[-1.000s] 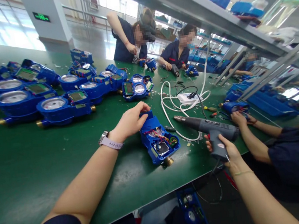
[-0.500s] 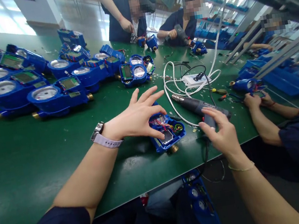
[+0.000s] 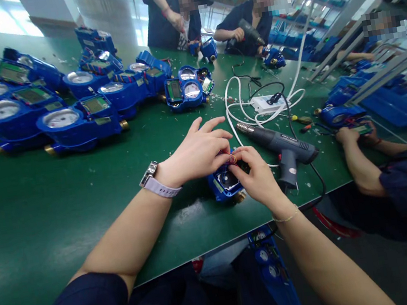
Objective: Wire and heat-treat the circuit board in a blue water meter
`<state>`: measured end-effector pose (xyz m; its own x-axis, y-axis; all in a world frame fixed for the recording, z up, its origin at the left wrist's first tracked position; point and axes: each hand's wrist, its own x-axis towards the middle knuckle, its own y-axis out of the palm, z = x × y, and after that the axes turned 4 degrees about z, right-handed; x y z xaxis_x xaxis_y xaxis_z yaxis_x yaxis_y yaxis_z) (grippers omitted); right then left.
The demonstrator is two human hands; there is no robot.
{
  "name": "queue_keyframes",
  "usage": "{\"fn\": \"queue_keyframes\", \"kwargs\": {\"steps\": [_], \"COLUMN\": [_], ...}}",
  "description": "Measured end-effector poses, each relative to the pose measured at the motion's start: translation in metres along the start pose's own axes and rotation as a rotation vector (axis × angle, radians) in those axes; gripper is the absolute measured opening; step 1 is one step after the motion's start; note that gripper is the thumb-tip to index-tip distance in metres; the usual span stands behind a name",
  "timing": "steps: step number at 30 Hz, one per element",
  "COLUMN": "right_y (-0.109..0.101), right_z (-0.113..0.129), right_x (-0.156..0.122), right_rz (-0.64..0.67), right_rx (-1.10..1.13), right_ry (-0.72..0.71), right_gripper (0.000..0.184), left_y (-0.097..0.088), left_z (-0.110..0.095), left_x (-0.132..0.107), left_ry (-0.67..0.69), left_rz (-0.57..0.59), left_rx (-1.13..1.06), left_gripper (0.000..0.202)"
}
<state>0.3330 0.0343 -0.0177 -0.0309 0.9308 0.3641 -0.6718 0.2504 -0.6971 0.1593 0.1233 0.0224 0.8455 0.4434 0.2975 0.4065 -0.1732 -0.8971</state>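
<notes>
A blue water meter (image 3: 220, 189) with its housing open sits on the green table below both hands, a brass fitting (image 3: 240, 196) at its near end. My left hand (image 3: 203, 153) reaches over the meter from the left, thumb and index finger pinched on thin coloured wires (image 3: 232, 159), its other fingers spread. From the right, my right hand (image 3: 256, 176) pinches the same wires with thumb and fingertips. Both hands cover much of the meter's inside; a dark round part shows in it. Right of my right hand, a heat gun (image 3: 286, 146) lies on its side.
Several blue meters (image 3: 80, 122) crowd the table's left side, and another (image 3: 189, 89) stands ahead. A white power strip (image 3: 265, 103) with looped cables lies beyond the heat gun. Co-workers work across the table; a co-worker's hands (image 3: 352, 134) hold a part at right. Another meter box (image 3: 270, 270) is below the edge.
My right hand has moved left from beside the heat gun to the open meter and pinches the wires. My left thumb and index finger have closed there too.
</notes>
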Motion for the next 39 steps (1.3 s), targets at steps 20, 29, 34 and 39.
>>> {"fn": "queue_keyframes", "kwargs": {"steps": [20, 29, 34, 39], "right_y": [0.006, -0.001, -0.002, 0.002], "right_z": [-0.013, -0.009, -0.002, 0.0], "right_x": [-0.005, -0.008, -0.005, -0.001], "right_rz": [-0.065, 0.011, 0.021, -0.032], "right_rx": [0.395, 0.213, 0.136, 0.112], "right_ry": [0.186, 0.054, 0.032, 0.044], "right_gripper": [0.016, 0.016, 0.022, 0.009], "left_y": [0.015, 0.002, 0.001, -0.002], "left_z": [-0.009, -0.005, -0.002, 0.001], "left_x": [0.001, -0.002, 0.0, -0.001], "left_ry": [0.007, -0.036, -0.083, -0.087], "left_rz": [-0.05, 0.05, 0.04, 0.067], "left_rx": [0.114, -0.029, -0.156, -0.159], "left_gripper": [0.015, 0.019, 0.018, 0.018]}}
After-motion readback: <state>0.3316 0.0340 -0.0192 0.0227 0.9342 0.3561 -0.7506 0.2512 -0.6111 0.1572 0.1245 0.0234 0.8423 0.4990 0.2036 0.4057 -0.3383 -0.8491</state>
